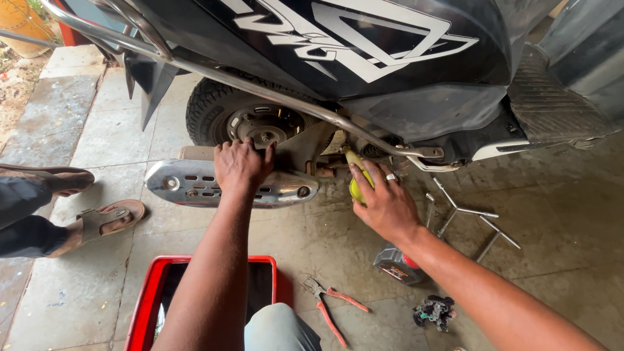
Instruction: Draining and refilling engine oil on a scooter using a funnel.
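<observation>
A black scooter (364, 58) with white graphics stands over me, its rear wheel (224, 114) and chrome exhaust cover (188, 185) low at the left. My left hand (240, 166) rests on top of the exhaust, fingers curled over its upper edge near the wheel hub. My right hand (383, 201), wearing a ring, grips a yellow-handled tool (356, 175) whose tip points up into the underside beside the engine.
Another person's sandalled feet (97, 221) stand at the left. A red tray (153, 299) lies by my knee. Red-handled pliers (331, 305), a small grey oil bottle (396, 266), a cross wrench (465, 218) and a dark rag (434, 311) lie on the concrete floor.
</observation>
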